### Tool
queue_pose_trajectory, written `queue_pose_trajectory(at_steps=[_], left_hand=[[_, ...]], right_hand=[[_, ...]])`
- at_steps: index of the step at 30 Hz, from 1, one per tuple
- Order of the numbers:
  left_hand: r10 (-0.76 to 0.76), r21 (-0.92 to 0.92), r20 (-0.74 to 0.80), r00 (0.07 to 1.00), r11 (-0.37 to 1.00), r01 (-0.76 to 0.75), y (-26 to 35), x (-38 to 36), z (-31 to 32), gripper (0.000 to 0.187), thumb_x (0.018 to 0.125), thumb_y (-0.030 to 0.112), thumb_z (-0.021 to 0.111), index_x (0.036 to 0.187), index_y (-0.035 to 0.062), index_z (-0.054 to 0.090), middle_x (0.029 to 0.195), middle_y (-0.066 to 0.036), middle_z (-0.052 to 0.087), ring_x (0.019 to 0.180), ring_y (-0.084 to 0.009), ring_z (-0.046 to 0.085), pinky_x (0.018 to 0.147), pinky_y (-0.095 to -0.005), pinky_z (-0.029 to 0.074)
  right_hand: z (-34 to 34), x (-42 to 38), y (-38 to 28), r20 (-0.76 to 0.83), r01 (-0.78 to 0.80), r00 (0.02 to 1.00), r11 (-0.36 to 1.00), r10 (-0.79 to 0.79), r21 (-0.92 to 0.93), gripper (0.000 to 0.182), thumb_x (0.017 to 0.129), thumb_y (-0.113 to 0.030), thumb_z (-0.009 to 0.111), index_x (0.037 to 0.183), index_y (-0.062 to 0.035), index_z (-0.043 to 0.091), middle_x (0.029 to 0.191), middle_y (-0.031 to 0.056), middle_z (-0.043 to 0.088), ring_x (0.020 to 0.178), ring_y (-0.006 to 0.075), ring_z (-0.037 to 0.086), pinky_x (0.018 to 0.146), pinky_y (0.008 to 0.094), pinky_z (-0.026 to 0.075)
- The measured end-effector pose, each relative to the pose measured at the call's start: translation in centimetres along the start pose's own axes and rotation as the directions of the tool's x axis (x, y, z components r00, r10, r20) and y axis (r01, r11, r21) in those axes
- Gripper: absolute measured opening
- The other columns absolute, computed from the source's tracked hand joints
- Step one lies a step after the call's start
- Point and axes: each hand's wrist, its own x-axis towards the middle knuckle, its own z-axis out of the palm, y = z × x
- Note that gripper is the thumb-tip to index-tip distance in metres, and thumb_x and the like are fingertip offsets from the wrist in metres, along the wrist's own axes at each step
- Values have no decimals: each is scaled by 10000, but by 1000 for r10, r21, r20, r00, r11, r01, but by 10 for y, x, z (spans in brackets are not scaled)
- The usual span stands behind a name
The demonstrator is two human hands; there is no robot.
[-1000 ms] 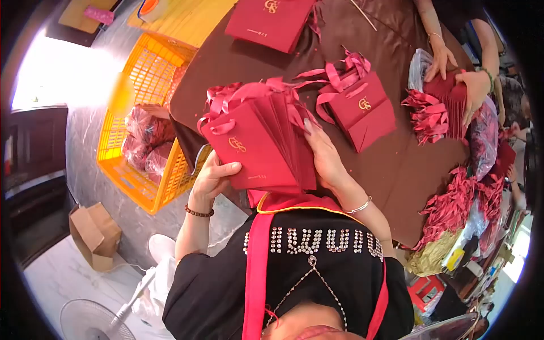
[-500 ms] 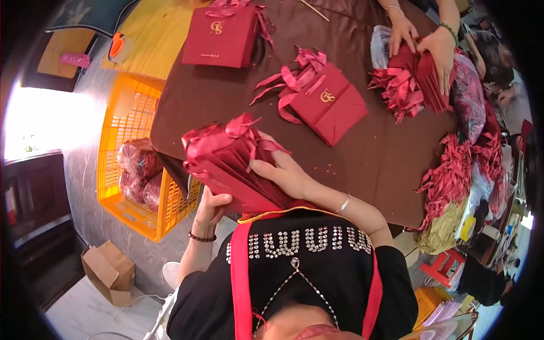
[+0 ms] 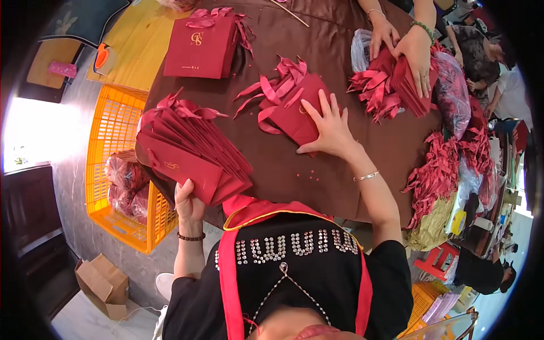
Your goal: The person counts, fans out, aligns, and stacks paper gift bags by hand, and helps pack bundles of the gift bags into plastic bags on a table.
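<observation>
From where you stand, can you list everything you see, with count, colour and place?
Gift bags: four groups, red, on or over the tablecloth
Tablecloth: one, brown, centre
Ribbon heap: one, red, right
Stick: one, pale, top
Wooden table: one, yellow, upper left
Crates: two, orange, left and lower right
Carton: one, brown, lower left
Co-worker's hands: two, bare, upper right
Clutter: uncountable, mixed, far right
Apron: one, red, on chest
Left hand: one, holding fanned bags
Right hand: one, on the middle bags

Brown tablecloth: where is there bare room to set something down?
Bare cloth shows between the right forearm and ribbon pile. Between the fanned bags and right hand lie only red specks. It is crowded at the left corner, under the fan, and far right, where a co-worker's hands cover bags.
</observation>
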Motion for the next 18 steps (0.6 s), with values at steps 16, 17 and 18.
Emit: queue_pose_trajectory(at_steps=[16, 17, 18], left_hand=[[64, -13, 62, 996, 998, -63, 8, 2, -6, 511, 787, 32, 608, 1254, 17, 400, 1202, -100, 518, 1118, -245, 505, 998, -402, 379], [65, -19, 64, 996, 998, -64, 8, 2, -6, 511, 787, 32, 608, 1254, 17, 400, 1202, -100, 518, 1118, -245, 505, 998, -402, 379], [58, -32, 58, 997, 998, -56, 8, 2, -3, 511, 788, 29, 605, 1256, 18, 399, 1204, -99, 517, 1120, -243, 503, 1000, -401, 376]], right_hand=[[-67, -28, 53, -520, 86, 821, 848, 237, 523, 387, 829, -61, 443, 1209, 7, 469, 943, 127, 607, 865, 102, 572, 784, 244, 438], [-69, -28, 57, -485, 158, 813, 680, 323, 716, 361, 851, -62, 456, 1204, 12, 473, 991, 105, 601, 895, 100, 565, 808, 245, 435], [-72, -28, 59, -429, 226, 811, 463, 397, 857, 336, 873, -63, 468, 1199, 17, 477, 1040, 83, 595, 924, 97, 559, 832, 246, 433]])
